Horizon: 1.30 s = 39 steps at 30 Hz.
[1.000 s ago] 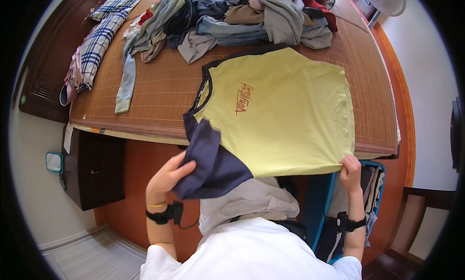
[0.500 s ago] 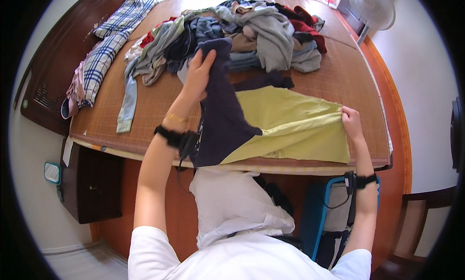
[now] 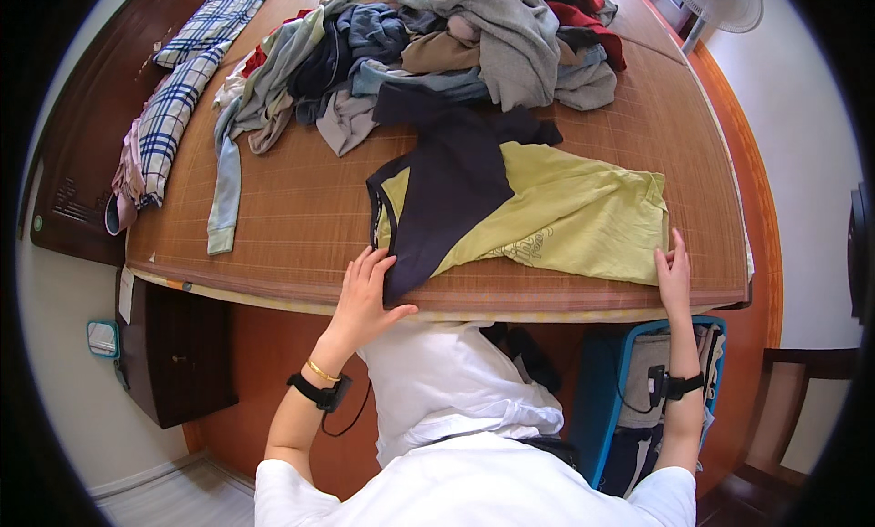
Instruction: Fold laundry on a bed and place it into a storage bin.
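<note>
A yellow-green T-shirt (image 3: 583, 212) with dark navy sleeves and shoulders lies sideways along the near part of the mat-covered bed, neckline to the left and hem to the right. Printed lettering shows on its near side. My left hand (image 3: 366, 290) rests at the lower neckline and navy shoulder, fingers stretched and thumb apart. At the near corner of the hem is my right hand (image 3: 673, 272), its fingers loosely apart against the fabric edge. Both wrists wear black straps.
A heap of mixed clothes (image 3: 519, 48) covers the far middle of the bed (image 3: 301, 226). Folded plaid cloth (image 3: 173, 117) lies along the left. Below the right edge stands a blue bin (image 3: 602, 408) with clothes inside. A white fan (image 3: 720, 3) stands far right.
The shirt has been lowered from my raised left hand and now lies flatter on the bed. My left hand has moved down to the neckline; my right hand has loosened at the hem.
</note>
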Motion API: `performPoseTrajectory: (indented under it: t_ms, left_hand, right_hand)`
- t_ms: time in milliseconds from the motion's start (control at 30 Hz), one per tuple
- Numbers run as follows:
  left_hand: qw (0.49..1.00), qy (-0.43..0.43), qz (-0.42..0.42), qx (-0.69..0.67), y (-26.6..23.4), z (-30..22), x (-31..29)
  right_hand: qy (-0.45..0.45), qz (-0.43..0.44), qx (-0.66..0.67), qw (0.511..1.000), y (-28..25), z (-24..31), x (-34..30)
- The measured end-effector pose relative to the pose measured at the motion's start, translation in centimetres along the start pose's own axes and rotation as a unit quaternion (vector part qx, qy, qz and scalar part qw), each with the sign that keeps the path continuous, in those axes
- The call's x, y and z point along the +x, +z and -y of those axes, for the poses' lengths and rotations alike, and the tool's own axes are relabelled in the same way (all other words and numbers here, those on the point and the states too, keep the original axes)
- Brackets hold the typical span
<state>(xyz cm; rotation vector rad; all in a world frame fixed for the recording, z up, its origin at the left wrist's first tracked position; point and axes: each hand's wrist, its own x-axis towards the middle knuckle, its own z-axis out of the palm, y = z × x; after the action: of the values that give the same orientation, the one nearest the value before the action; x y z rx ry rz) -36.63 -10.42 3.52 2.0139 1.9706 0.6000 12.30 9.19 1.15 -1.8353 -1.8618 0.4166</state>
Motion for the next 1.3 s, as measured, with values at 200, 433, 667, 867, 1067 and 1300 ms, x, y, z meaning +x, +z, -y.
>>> performPoseTrajectory:
  t_ms: [200, 433, 667, 867, 1067, 1300]
  left_hand:
    - [0.991, 0.074, -0.101, -0.038, 3.6, 2.8, 1.3]
    - [0.959, -0.084, -0.183, -0.197, 0.0, 2.8, -0.8]
    - [0.981, -0.142, -0.042, -0.128, 0.1, 2.0, -4.0]
    - [0.983, -0.049, -0.173, -0.024, 1.1, 2.4, 0.2]
    - [0.994, -0.04, -0.067, 0.076, 4.9, 3.8, 1.5]
    - [0.992, -0.041, -0.105, 0.056, 4.3, 4.8, 2.1]
  right_hand:
    - [-0.146, -0.056, 0.04, 0.987, 2.0, -0.3, -0.9]
    - [-0.156, -0.026, -0.062, 0.986, -1.7, 0.3, -2.6]
    - [-0.173, 0.049, -0.096, 0.979, -4.6, 4.1, -1.9]
    - [-0.272, 0.187, 0.116, 0.937, 1.4, 22.8, 4.6]
    - [-0.243, 0.406, 0.069, 0.878, 13.9, 27.8, 8.8]
    - [-0.341, 0.165, 0.019, 0.925, 15.9, 30.5, 13.7]
